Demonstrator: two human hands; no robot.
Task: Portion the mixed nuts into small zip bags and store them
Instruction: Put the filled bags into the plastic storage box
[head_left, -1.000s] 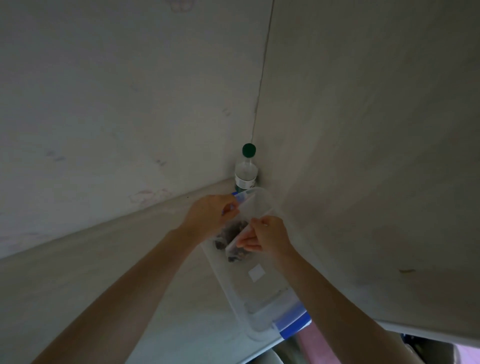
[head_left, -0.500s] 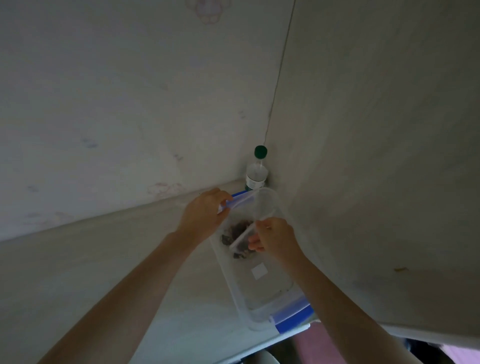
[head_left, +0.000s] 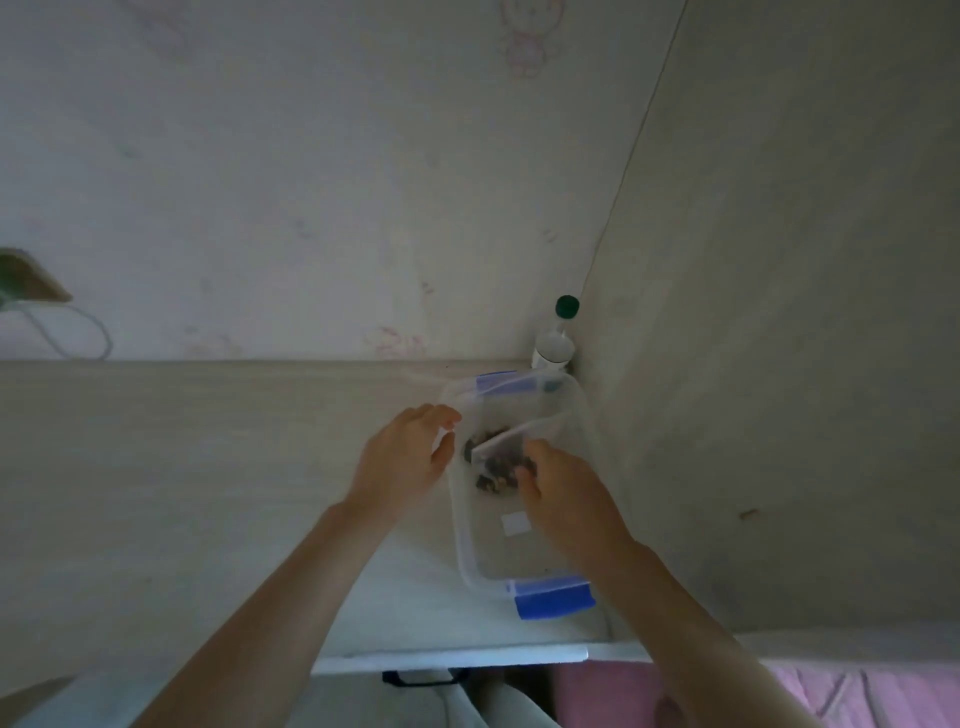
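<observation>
A pale wall (head_left: 311, 182) and a side panel (head_left: 779, 312) meet in a corner above the bench (head_left: 182, 467). A clear container (head_left: 460, 545) stands on the bench against the panel, lid off, long axis running away from the person. It has one blue latch (head_left: 553, 600) at the near end and a second at the far end. The left hand (head_left: 405, 462) is at the container's left wall, fingers loosely spread and holding nothing; contact with the rim cannot be determined. The right hand (head_left: 566, 493) reaches into the container, fingers curled down onto the zip bag (head_left: 514, 434); whether they pinch it cannot be determined. The bag lies inside the container, in its far half, with its top strip set diagonally. Dark nuts (head_left: 493, 480) show through the bag. A bottle (head_left: 553, 345) with a green cap (head_left: 567, 306) stands upright in the corner, just behind the container. A white label (head_left: 515, 523) sits on the container floor near the right hand.
</observation>
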